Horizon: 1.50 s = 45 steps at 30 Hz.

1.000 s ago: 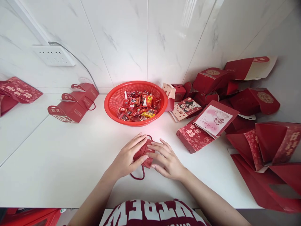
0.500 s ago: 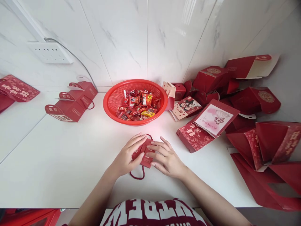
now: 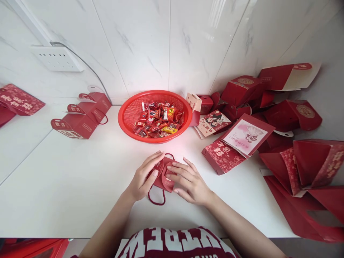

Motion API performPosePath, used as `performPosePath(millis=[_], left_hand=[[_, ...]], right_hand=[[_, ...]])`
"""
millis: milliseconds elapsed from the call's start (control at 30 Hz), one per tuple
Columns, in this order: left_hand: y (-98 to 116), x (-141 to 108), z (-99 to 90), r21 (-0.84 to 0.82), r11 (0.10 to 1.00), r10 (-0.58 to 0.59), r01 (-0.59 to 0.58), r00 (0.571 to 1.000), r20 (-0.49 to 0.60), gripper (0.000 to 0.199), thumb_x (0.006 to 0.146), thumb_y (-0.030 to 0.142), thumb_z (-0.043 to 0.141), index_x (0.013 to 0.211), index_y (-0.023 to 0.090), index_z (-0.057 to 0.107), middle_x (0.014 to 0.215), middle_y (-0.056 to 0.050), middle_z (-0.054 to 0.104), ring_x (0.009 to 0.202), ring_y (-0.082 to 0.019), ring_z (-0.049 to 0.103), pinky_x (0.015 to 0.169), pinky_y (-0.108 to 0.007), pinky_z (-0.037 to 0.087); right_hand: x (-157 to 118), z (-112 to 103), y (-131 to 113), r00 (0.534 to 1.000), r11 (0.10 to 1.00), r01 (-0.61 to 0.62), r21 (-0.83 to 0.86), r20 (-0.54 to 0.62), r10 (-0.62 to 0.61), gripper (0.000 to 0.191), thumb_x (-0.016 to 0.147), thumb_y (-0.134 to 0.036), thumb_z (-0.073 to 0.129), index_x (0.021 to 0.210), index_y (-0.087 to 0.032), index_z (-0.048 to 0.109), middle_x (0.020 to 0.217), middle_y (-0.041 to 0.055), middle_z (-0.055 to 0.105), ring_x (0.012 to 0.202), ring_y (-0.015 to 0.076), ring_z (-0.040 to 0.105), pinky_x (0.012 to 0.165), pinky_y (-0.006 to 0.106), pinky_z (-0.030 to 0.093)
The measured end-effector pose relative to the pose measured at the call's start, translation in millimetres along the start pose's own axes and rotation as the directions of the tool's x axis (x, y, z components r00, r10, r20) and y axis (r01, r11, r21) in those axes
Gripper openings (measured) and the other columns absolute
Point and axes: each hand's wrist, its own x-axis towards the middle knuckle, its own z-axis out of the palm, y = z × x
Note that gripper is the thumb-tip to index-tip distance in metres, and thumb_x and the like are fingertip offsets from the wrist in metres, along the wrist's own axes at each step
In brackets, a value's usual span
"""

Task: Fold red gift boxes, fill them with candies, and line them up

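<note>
A small red box point(image 3: 160, 182) with rounded flaps and a dark red cord handle lies on the white table between my hands. My left hand point(image 3: 143, 177) has its thumb and fingers around the box's left flap, which tilts up. My right hand point(image 3: 189, 181) rests with spread fingers on the right flap. The cord point(image 3: 156, 203) loops out in front of the box and shows again behind it. Just beyond sits a red basket point(image 3: 126, 125) of wrapped candies point(image 3: 158, 120).
Three joined-looking red boxes point(image 3: 86, 118) stand at the back left, and more red packaging point(image 3: 23, 100) lies at the far left. Many red boxes point(image 3: 224, 154) are heaped on the right. A socket panel point(image 3: 57, 59) with a cable is on the tiled wall.
The two flaps of the box have moved apart, so their rounded shapes and a gap between them now show. My left fingers have shifted slightly with the left flap.
</note>
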Motion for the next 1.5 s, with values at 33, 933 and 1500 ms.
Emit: performPosePath(millis=[33,933,1500], left_hand=[[-1,0,0.2,0.005,1.000,0.003,-0.003,1.000,0.005,0.049,0.101,0.023,0.037,0.150,0.026,0.040,0.153,-0.006,0.043,0.144,-0.026,0.035,0.120,-0.050,0.033],[44,-21,-16.3,0.710,0.702,-0.233,0.059,0.961,0.150,0.079,0.095,0.053,0.047,0.159,0.024,0.011,0.162,-0.009,0.022,0.149,-0.033,0.024,0.115,-0.053,0.032],[11,-32,-20.6,0.738,0.535,-0.296,0.412,0.909,-0.293,0.071,0.088,0.057,0.055,0.150,0.027,0.041,0.162,-0.012,0.022,0.147,-0.043,0.021,0.109,-0.061,0.036]], right_hand=[[0,0,0,1.000,1.000,-0.006,0.001,0.008,0.006,0.038,0.100,-0.039,0.045,0.132,-0.021,0.056,0.132,0.0095,0.064,0.135,0.0246,0.048,0.119,0.054,0.025],[-8,4,-8,0.973,0.984,-0.094,0.149,-0.196,0.123,0.037,0.090,-0.005,0.054,0.121,-0.023,0.058,0.127,0.0128,0.056,0.115,0.0240,0.057,0.090,0.041,0.056],[-16,1,0,0.967,0.980,-0.154,0.129,-0.185,0.176,0.034,0.091,-0.004,0.052,0.119,-0.024,0.059,0.127,0.0122,0.055,0.104,0.0206,0.061,0.083,0.035,0.055]])
